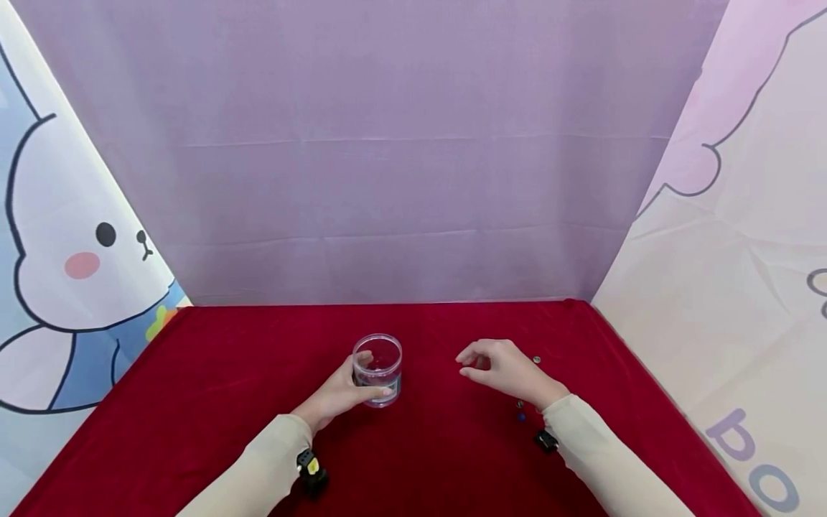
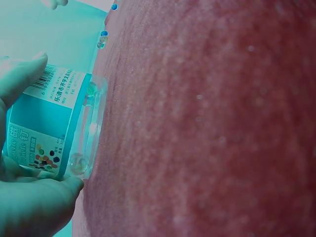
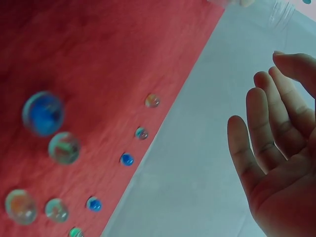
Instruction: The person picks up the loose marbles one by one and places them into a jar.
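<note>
My left hand (image 1: 339, 395) grips a clear plastic jar (image 1: 382, 368) around its side, thumb across the front; the jar's top looks open. Printed on it is a label with a barcode, plain in the left wrist view. Two glass marbles, one a clear marble (image 2: 78, 164), show at the jar's base. To the right, my right hand (image 1: 505, 368) is above the cloth with fingers loosely bent. Its palm holds nothing in the right wrist view. Several marbles lie near it, among them a blue marble (image 3: 43, 113) and an orange-streaked marble (image 3: 152, 100).
A red cloth (image 1: 258, 359) covers the table. Behind it hangs a purple curtain (image 1: 388, 179). Printed panels stand on both sides, the left panel (image 1: 97, 301) showing a cartoon animal. One marble (image 1: 537, 359) rests beyond my right wrist.
</note>
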A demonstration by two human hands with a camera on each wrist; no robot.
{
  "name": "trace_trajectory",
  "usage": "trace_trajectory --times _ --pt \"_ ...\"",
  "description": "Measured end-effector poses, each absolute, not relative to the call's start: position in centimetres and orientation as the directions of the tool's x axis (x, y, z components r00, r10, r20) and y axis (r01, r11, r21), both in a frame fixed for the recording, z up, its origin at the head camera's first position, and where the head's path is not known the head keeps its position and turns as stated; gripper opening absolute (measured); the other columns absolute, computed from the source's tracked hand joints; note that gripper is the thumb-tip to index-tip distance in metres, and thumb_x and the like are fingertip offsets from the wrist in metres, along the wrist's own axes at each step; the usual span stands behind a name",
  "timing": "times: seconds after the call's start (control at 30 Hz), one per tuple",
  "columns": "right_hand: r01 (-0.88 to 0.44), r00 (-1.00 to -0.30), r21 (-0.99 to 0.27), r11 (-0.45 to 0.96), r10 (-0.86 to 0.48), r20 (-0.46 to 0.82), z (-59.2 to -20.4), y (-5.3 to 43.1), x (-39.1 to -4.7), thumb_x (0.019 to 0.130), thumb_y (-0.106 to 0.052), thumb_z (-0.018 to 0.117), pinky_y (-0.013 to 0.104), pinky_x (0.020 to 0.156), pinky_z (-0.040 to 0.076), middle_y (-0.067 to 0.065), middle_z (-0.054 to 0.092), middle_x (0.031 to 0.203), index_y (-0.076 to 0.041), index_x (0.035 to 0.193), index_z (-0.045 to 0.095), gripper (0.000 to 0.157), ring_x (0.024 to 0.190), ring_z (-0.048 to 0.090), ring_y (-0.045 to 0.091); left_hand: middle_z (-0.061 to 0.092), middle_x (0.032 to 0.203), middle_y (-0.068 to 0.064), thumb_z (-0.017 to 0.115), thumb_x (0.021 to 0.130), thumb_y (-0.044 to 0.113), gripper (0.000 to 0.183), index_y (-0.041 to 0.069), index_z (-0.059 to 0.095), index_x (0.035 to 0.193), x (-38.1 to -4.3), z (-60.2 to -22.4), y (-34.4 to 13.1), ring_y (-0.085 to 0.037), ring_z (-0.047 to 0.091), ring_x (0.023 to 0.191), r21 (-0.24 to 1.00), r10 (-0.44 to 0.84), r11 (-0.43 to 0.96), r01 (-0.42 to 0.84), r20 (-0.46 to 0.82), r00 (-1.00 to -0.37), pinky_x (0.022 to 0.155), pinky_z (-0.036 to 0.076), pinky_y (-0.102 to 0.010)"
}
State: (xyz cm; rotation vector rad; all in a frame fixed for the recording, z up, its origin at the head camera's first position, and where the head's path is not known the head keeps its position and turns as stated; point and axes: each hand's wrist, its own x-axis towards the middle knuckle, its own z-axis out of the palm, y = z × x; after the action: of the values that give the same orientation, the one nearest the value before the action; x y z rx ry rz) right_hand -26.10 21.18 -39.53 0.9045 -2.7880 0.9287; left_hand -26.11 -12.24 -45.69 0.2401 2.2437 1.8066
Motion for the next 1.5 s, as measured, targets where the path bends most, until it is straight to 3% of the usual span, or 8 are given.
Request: trace_trajectory --times 0.4,0.7,0.97,1.2,1.5 --pt "-0.505 -0.856 -0.538 0.674 -0.469 0.217 -40.3 24.3 -24.8 0.091 -0.018 0.077 0.026 0.072 0.054 -0.015 0.067 0.1 -0.023 0.107 0.072 0.017 0.084 0.061 0.006 0.036 0.156 -0.014 0.087 0.08 0.03 0.097 0.005 0.03 0.154 -26.2 -46.0 -12.4 -0.033 0.037 0.136 0.976 0.277 0.215 -0.02 -0.08 -0.958 0.107 0.039 -0.055" --pt "-0.478 -0.87 -0.556 0.68 -0.455 0.19 -41.3 26.6 -24.2 0.092 -0.022 0.076 0.026 0.067 0.054 -0.011 0.068 0.099 -0.012 0.108 0.073 0.019 0.083 0.061 0.008 0.036 0.155 -0.013 0.087 0.079 0.032 0.097 0.007 0.03 0.154 -26.2 -46.0 -12.4 -0.033 0.037 0.135 0.974 0.275 0.226 -0.022 -0.085 -0.958 0.106 0.04 -0.055" --pt "-0.423 -0.889 -0.602 0.678 -0.44 0.13 -42.2 28.2 -23.9 0.092 -0.016 0.075 0.029 0.053 0.054 -0.006 0.067 0.091 -0.008 0.107 0.072 0.018 0.066 0.06 0.01 0.036 0.156 -0.014 0.087 0.079 0.033 0.098 0.008 0.03 0.154 -26.2 -46.0 -12.4 -0.035 0.035 0.137 0.975 0.279 0.219 -0.025 -0.088 -0.956 0.106 0.04 -0.057" --pt "-0.429 -0.89 -0.571 0.7 -0.437 0.132 -43.5 29.4 -23.8 0.09 -0.02 0.077 0.025 0.065 0.053 -0.011 0.067 0.091 -0.01 0.103 0.073 0.017 0.078 0.06 0.007 0.035 0.156 -0.012 0.087 0.079 0.034 0.099 0.009 0.029 0.155 -26.2 -46.1 -12.3 -0.035 0.034 0.137 0.974 0.281 0.226 -0.027 -0.091 -0.955 0.105 0.04 -0.057" --pt "-0.404 -0.897 -0.578 0.709 -0.431 0.099 -44.7 30.2 -24.0 0.09 -0.022 0.078 0.025 0.067 0.053 -0.012 0.066 0.089 -0.013 0.101 0.073 0.015 0.077 0.06 0.006 0.035 0.156 -0.012 0.087 0.08 0.033 0.099 0.009 0.028 0.156 -26.4 -46.4 -12.3 -0.034 0.034 0.138 0.971 0.276 0.237 -0.031 -0.098 -0.956 0.106 0.039 -0.057"
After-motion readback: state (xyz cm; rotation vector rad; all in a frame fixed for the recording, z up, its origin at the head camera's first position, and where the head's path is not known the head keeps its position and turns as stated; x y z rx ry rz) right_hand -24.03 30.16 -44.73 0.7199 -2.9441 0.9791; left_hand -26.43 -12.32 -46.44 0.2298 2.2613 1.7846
